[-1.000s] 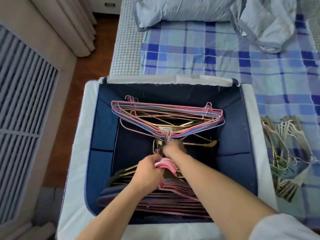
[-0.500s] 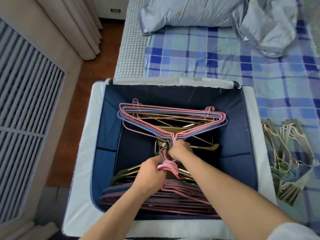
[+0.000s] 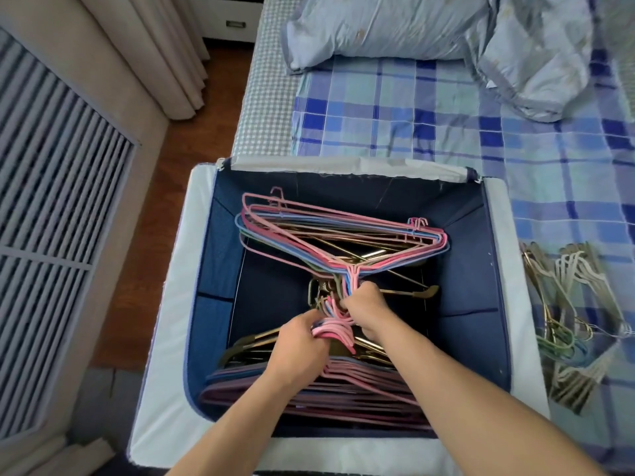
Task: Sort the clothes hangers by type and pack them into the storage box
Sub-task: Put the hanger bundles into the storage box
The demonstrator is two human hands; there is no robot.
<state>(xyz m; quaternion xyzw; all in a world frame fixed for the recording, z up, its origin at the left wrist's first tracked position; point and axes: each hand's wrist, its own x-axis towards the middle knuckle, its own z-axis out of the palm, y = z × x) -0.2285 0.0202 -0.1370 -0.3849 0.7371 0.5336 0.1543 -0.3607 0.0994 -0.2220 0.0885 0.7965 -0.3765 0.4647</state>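
Since a second ago the far bundle of pink and blue hangers (image 3: 340,231) has tilted a little, its left end riding higher against the back of the storage box (image 3: 494,269), while both hands have stayed locked at the middle where the hooks meet; the view has also dipped closer. That suggests the person is nudging the 2 bundles so their hooks nest, a settling step rather than a new load. The left hand (image 3: 302,345) is curled round the pink hooks of the near bundle (image 3: 343,386), which lies flat along the box's front wall. The right hand (image 3: 364,309) is clamped on the necks of the far bundle just above it, the 2 hands almost touching. Beneath both bundles lie gold metal hangers (image 3: 405,293), one end poking out to the right. Judged from this, most of the sorting is done, but a mixed pile of thin hangers (image 3: 570,324) rests on the bed (image 3: 446,125) just beside the box's right wall, not yet packed. The crossed hooks and the gold hangers underneath look likely to snag. A pillow (image 3: 378,25) and a crumpled pillowcase (image 3: 536,53) sit well away at the head of the bed.
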